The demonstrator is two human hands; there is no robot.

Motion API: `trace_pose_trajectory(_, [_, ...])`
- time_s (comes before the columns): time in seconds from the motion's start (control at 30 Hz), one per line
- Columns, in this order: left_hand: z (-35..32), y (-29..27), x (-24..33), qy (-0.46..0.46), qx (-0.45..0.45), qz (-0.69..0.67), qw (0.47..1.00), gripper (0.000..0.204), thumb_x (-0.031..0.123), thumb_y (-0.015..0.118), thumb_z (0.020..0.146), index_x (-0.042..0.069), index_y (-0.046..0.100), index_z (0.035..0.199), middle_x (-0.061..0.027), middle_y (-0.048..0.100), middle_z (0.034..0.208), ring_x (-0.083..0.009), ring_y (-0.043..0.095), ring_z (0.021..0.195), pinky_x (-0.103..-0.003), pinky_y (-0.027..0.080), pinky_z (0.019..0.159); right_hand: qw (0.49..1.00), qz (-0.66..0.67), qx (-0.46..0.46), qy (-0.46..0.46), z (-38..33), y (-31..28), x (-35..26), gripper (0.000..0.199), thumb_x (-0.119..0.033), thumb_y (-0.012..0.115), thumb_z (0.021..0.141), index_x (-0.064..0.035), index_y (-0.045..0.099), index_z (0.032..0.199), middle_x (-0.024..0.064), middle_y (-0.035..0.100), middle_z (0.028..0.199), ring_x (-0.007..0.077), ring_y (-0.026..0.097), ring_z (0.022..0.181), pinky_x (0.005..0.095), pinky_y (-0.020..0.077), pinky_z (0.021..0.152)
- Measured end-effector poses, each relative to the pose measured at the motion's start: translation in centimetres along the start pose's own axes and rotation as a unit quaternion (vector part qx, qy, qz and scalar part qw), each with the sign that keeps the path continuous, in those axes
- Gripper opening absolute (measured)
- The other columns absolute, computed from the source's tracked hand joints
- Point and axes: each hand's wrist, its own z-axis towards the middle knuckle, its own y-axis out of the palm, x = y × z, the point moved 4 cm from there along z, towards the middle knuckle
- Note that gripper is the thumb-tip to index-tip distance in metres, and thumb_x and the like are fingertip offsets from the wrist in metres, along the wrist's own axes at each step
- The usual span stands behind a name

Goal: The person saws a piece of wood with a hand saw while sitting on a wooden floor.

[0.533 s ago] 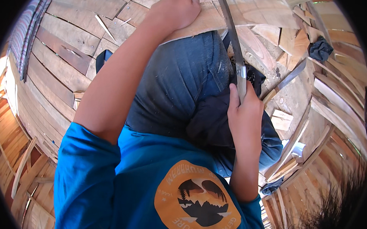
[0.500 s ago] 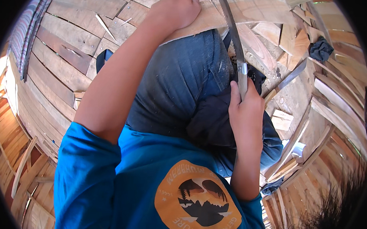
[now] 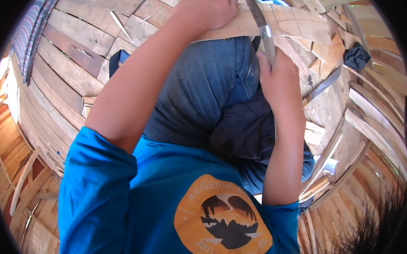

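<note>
A long, flat wooden board (image 3: pixel 294 22) lies across the far side, just beyond my bent leg in dark trousers (image 3: pixel 197 82). My left hand (image 3: pixel 210 11) is closed and pressed down on the board's left part; its fingertips are hidden. In my right hand (image 3: pixel 278 69) is the pale handle of a saw (image 3: pixel 258 15), with a metal collar and a narrow, slightly curved blade. The blade crosses the board to the right of my left hand and runs out at the top. A dark bunched cloth (image 3: pixel 242 125) sits in my lap.
On the right, a knife-like blade (image 3: pixel 326 85) lies on the floor beside a black crumpled cloth (image 3: pixel 356 56). Wood offcuts and strips (image 3: pixel 377 112) are scattered there. A striped cloth (image 3: pixel 31 39) hangs or lies at the far left, over plank flooring (image 3: pixel 68 46). A thin splinter (image 3: pixel 120 25) rests ahead.
My right hand has pushed the saw forward, so its collar now reaches the board's near edge. The view has shifted slightly; my left hand stays on the board.
</note>
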Motion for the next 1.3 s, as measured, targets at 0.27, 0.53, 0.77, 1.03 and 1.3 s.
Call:
trace_pose_trajectory(0.27, [-1.3, 0.3, -1.1, -0.099, -0.012, -0.018, 0.995, 0.054, 0.04, 0.035, 0.098, -0.001, 0.071, 0.102, -0.0242, 0.069, 0.104, -0.0409, 0.065, 0.101, -0.048, 0.049, 0.094, 0.997, 0.056, 0.034, 0.034, -4.6, -2.7, -1.2, 0.024, -0.023, 0.058, 0.096, 0.0013, 0.059, 0.095, 0.0247, 0.06, 0.068, 0.0452, 0.063, 0.067, 0.0478, 0.0483, 0.06])
trace_pose_trajectory(0.53, [-1.4, -1.7, 0.3, -0.034, 0.003, 0.081, 0.996, 0.061, 0.05, 0.035, 0.1, 0.003, 0.072, 0.088, -0.0194, 0.071, 0.087, -0.0371, 0.07, 0.086, -0.049, 0.055, 0.079, 0.99, 0.125, 0.035, 0.048, -10.4, -2.7, 1.0, 0.014, -0.013, 0.056, 0.097, 0.0008, 0.058, 0.097, 0.0226, 0.059, 0.067, 0.0398, 0.063, 0.06, 0.0444, 0.0476, 0.053])
trace_pose_trajectory(0.77, [-1.6, -2.8, 2.2, -0.034, -0.033, 0.137, 0.989, 0.062, 0.047, 0.034, 0.102, -0.002, 0.069, 0.087, -0.0265, 0.067, 0.087, -0.044, 0.065, 0.089, -0.051, 0.05, 0.085, 0.985, 0.158, 0.074, -0.008, -10.6, -0.9, 1.1, 0.02, -0.008, 0.058, 0.095, 0.0002, 0.058, 0.113, 0.0246, 0.065, 0.079, 0.0413, 0.068, 0.072, 0.042, 0.0527, 0.058])
trace_pose_trajectory(1.03, [-1.6, -2.5, 1.3, -0.061, -0.056, 0.128, 0.988, 0.057, 0.044, 0.036, 0.101, 0.0, 0.07, 0.09, -0.0241, 0.07, 0.09, -0.0415, 0.067, 0.09, -0.052, 0.052, 0.083, 0.984, 0.158, 0.087, -0.003, -10.4, -0.6, 1.1, 0.029, -0.007, 0.058, 0.095, -0.0011, 0.055, 0.123, 0.0278, 0.066, 0.083, 0.043, 0.068, 0.078, 0.0427, 0.0538, 0.061])
trace_pose_trajectory(1.3, [-1.7, -2.7, 1.6, -0.116, -0.087, 0.113, 0.983, 0.056, 0.043, 0.035, 0.1, -0.002, 0.07, 0.101, -0.0254, 0.069, 0.103, -0.0427, 0.065, 0.101, -0.05, 0.049, 0.092, 0.986, 0.139, 0.092, -0.015, -10.1, -0.4, 1.9, 0.025, -0.008, 0.058, 0.095, 0.0001, 0.053, 0.118, 0.0255, 0.067, 0.082, 0.0415, 0.068, 0.071, 0.0445, 0.054, 0.056])
